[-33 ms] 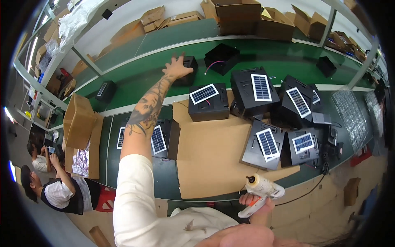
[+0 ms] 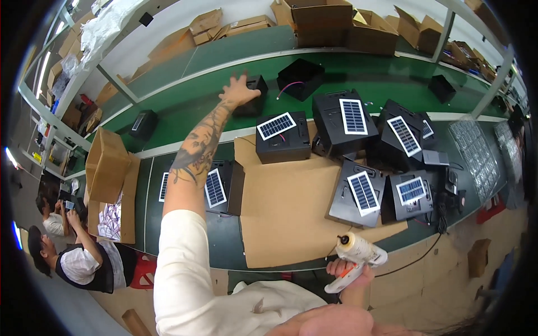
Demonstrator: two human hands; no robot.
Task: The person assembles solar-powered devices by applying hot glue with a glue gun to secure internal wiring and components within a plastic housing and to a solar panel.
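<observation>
- While the tattooed left arm stretches toward the upper centre of the frame, the left hand [image 2: 240,89] lies with fingers spread and released against a small black box [image 2: 253,95] on the green conveyor belt [image 2: 185,103].
- Low and right of centre, the right hand [image 2: 350,273] has its fingers clenched round the grip of a white glue gun [image 2: 357,255], nozzle pointing up and left, just off the near edge of the worktop [image 2: 227,246].
- A brown cardboard sheet [image 2: 286,207] covers the middle of the worktop; one black box with a solar panel [image 2: 282,136] sits at its upper edge, just below and right of the left hand.
- More black solar-panel units [image 2: 386,162] crowd the right of the sheet, some tilted against each other.
- Another such unit [image 2: 218,187] lies left of the sheet, partly hidden by the forearm.
- An open cardboard carton [image 2: 109,168] stands at the left of the frame.
- Two seated people [image 2: 73,252] appear at the lower left edge.
- Cardboard boxes [image 2: 336,22] line the far shelf along the top.
</observation>
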